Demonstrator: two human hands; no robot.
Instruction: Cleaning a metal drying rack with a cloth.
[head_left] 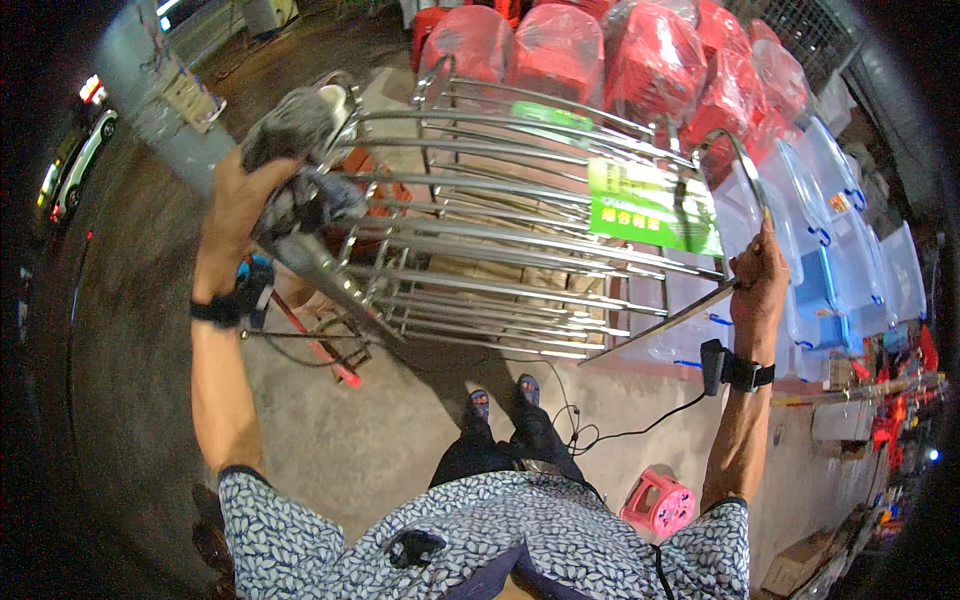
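Note:
A shiny metal rack [480,240] with several parallel rods spans the space in front of me, held up by its sides. A green and yellow printed label [650,210] is fixed to its right part, and a second green label [552,121] shows farther back. On the right, my right hand [762,275] is closed around the rack's side bar. My left hand [240,205] is at the left end, closed on a grey patterned cloth [305,190] bunched against the rack's side frame. The cloth hides part of the frame and some of my fingers.
Red plastic chairs [555,55] wrapped in clear film stand behind the rack. Clear plastic storage boxes [850,250] are stacked to the right. A pink stool [660,502] and a loose black cable [580,430] are on the floor near my feet. A grey pillar [165,90] rises at the far left.

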